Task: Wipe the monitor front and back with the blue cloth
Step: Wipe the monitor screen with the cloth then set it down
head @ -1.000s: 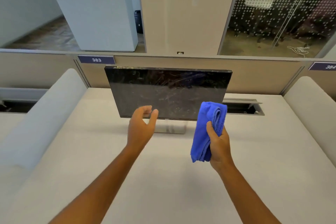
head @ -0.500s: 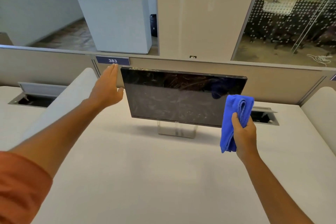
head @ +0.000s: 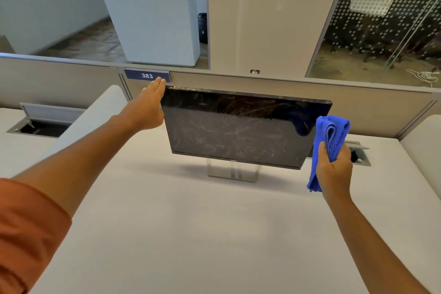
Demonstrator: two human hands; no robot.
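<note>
Monitor (head: 241,126) edge meets our flat, straight-fingered left hand (head: 148,107), probably to brace it, while our right hand (head: 335,172) grips the folded blue cloth (head: 330,133) beside the screen.

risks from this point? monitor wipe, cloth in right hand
1. The left hand lies flat at the monitor edge without gripping, so wiping pressure could tilt or turn the screen on its narrow stand.
2. The blue cloth is bunched in the right hand, so its small contact patch may leave smears.
</note>
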